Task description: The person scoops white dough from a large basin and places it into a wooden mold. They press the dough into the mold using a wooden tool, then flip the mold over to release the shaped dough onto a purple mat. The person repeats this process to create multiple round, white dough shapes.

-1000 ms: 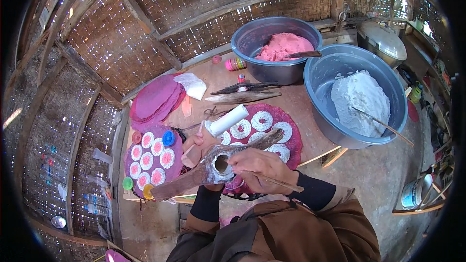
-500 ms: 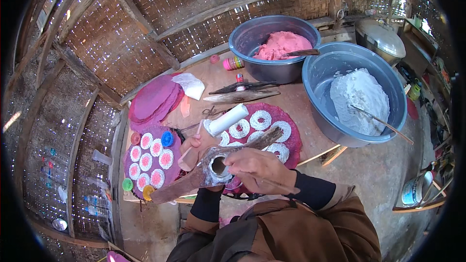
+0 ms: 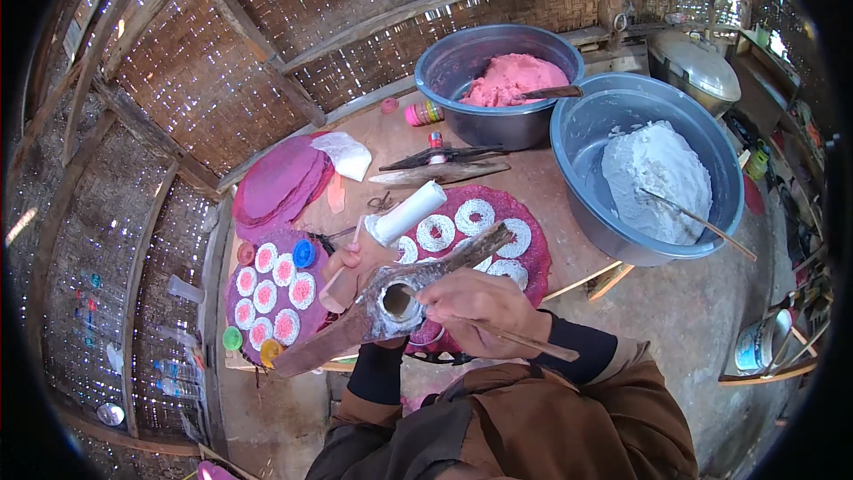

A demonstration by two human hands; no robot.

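My left hand (image 3: pixel 355 271) is gripping the wooden press (image 3: pixel 391 302) slanting leftward-down; my right hand (image 3: pixel 475 307), closed, is poking a thin stick (image 3: pixel 520 340) into its cup.

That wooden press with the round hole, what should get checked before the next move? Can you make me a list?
1. Wooden press held firmly by left hand: ok.
2. Right hand holds the thin stick at the hole: ok.
3. Hole filled with dough: cannot tell, inside is dark.
4. Room on the purple mat for another white ring: cannot tell, the press covers part of it.
5. Pink dough ready in the far bowl: ok.
6. White dough in the near bowl: ok.
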